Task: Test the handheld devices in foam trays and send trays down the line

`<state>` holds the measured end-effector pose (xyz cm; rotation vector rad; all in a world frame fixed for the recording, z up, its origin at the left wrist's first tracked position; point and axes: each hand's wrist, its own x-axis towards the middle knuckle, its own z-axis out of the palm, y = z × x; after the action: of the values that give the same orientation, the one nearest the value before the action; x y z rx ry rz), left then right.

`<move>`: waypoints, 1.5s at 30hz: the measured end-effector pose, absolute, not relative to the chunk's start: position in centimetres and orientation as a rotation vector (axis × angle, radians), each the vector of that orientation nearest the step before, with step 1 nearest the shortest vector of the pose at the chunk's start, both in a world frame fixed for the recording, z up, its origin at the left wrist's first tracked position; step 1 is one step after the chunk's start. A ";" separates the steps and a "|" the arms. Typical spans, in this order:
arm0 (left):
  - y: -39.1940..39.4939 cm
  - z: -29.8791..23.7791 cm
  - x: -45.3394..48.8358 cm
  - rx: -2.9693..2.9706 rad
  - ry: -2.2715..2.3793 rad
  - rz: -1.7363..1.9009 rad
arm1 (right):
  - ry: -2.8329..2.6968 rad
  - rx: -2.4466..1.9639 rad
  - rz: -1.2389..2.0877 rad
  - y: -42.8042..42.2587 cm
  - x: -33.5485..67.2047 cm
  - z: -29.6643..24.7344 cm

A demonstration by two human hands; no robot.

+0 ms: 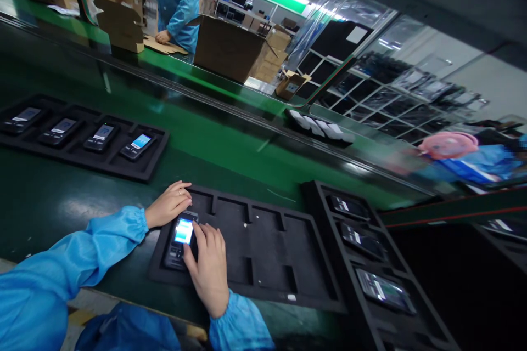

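A handheld terminal with a lit screen and a keypad (pixel 176 255) lies in the leftmost compartment of a black foam tray (pixel 267 247). My right hand (pixel 209 269) rests on its right side, thumb by the bottom of the screen and forefinger near the upper edge, fingers curved. Just above the terminal's top end is my left hand (pixel 169 205), its fingers stretched out over the tray's upper left edge. Whether the left fingertips touch the terminal is not visible. The tray's other compartments hold no terminals, only small white specks.
Another black tray (pixel 154 167) with several terminals stands at the left. Stacked foam trays (pixel 349 269) with more terminals rise at the right. Beyond the green conveyor (pixel 230 140), a person in a blue smock (pixel 181 0) handles cardboard. A blurred person in a pink cap (pixel 448 145) is at the right.
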<state>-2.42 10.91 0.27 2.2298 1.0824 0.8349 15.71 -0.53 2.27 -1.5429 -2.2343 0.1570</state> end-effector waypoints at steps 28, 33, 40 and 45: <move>11.0 0.1 -2.5 2.225 1.084 0.831 | -2.162 -1.442 0.020 -1.5 16.5 2.3; 10.9 0.1 -2.4 2.224 1.089 0.834 | -2.158 -1.403 -0.004 -1.4 16.5 2.5; 10.9 0.2 -2.4 2.245 1.090 0.834 | -2.031 -1.476 0.171 -1.7 17.1 2.5; 10.6 0.6 -2.5 2.262 1.162 0.877 | -1.997 -1.513 0.258 -1.7 16.8 2.2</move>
<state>-2.45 10.59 0.62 2.2617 1.1620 0.8774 16.76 -1.72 2.18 -1.5134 -1.9966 0.2576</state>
